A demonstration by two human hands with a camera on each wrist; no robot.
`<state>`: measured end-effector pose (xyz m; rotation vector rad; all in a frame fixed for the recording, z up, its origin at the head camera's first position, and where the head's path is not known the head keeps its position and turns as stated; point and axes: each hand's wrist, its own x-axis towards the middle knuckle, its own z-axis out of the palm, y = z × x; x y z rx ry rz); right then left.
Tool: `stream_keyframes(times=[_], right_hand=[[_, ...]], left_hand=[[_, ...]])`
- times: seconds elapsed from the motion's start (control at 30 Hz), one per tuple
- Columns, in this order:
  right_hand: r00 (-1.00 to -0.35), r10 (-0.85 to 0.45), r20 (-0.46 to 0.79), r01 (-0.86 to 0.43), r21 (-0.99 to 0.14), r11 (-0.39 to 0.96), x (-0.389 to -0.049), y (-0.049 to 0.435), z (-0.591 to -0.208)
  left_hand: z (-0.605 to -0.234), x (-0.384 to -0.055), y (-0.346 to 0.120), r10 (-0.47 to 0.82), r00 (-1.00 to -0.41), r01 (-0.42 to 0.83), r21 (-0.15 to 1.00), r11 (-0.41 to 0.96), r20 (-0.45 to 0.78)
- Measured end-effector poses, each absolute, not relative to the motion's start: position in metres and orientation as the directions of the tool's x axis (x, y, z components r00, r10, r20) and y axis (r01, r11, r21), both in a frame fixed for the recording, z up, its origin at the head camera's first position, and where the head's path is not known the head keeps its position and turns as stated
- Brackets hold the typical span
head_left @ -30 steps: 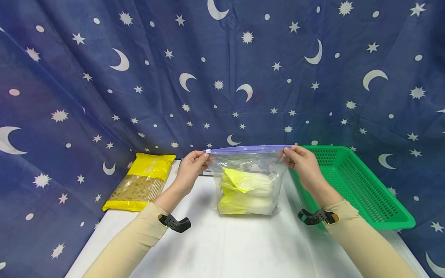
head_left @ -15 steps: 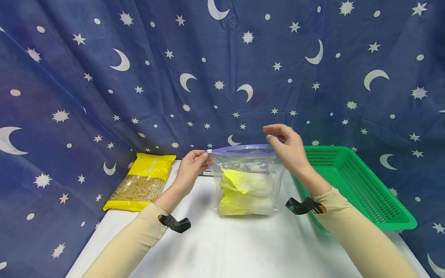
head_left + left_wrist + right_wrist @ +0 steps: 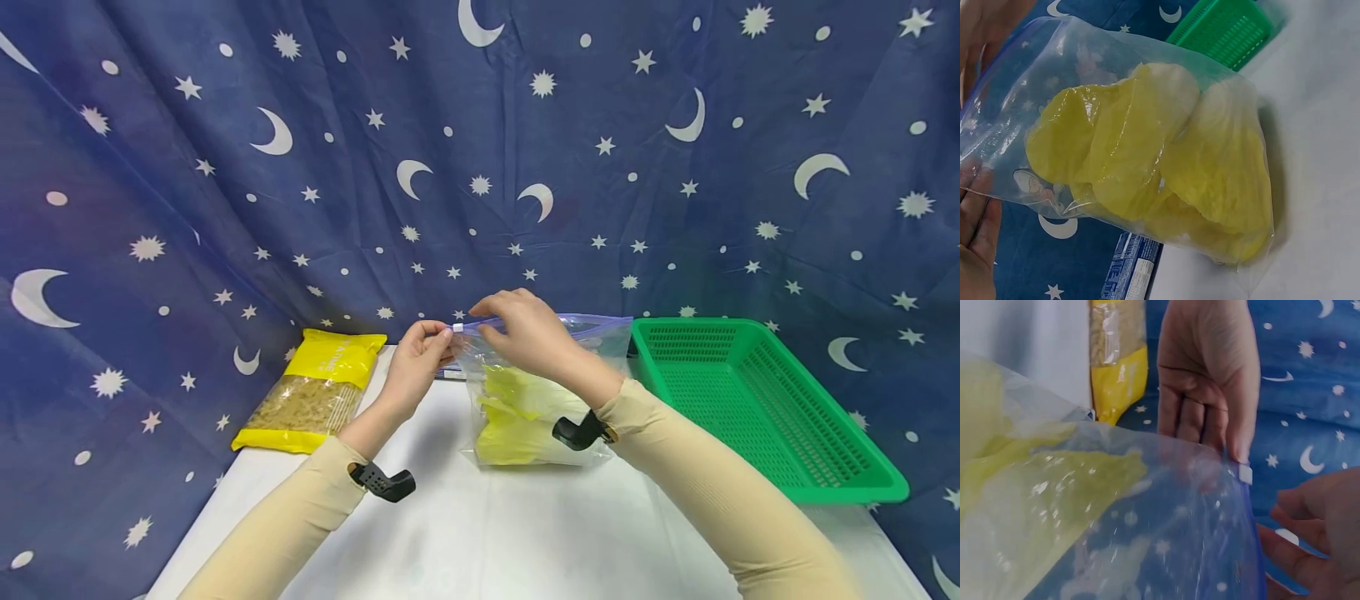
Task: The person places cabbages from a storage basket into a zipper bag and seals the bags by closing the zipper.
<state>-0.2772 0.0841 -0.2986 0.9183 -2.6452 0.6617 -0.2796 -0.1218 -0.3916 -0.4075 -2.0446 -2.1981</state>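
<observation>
A clear zip bag (image 3: pixel 474 392) with a purple top edge stands upright on the white table. Pale yellow-green cabbage (image 3: pixel 1129 144) fills its lower part. My left hand (image 3: pixel 417 360) pinches the bag's top left corner, right by the small white slider (image 3: pixel 1245 474). Over the top edge, just right of that slider, is my right hand (image 3: pixel 534 332), its fingers loosely bent and the thumb apart from the fingertips. In the right wrist view these right fingers (image 3: pixel 1300 550) are beside the purple edge, apart from the slider. The bag's top right corner hangs unheld.
A yellow bag of pasta-like pieces (image 3: pixel 311 392) lies at the table's back left. To the right stands a green plastic basket (image 3: pixel 840 408). Behind the zip bag lies a blue packet (image 3: pixel 1132 265). A starry blue curtain (image 3: pixel 480 150) hangs behind the table.
My right hand has let go of the bag's top right corner and moved left along the edge, close to the slider. My left hand keeps its pinch at the left corner.
</observation>
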Motion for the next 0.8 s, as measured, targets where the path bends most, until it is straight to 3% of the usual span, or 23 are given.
stream_keyframes(times=[0.2,0.6,0.8], right_hand=[[-0.784,-0.531,0.322,-0.612,-0.253,0.749,-0.288,0.063,-0.302],[-0.793,-0.510,0.334,-0.595,-0.243,0.766,-0.293,0.051,-0.302],[-0.779,-0.524,0.344,-0.606,-0.200,0.770,-0.294,0.049,-0.304]], left_hand=[[-0.390,-0.278,-0.121,0.097,-0.951,0.286,0.955,-0.080,0.293],[-0.390,-0.278,-0.119,0.105,-0.943,0.307,0.946,-0.099,0.317],[-0.390,-0.278,-0.119,0.111,-0.938,0.331,0.944,-0.011,0.330]])
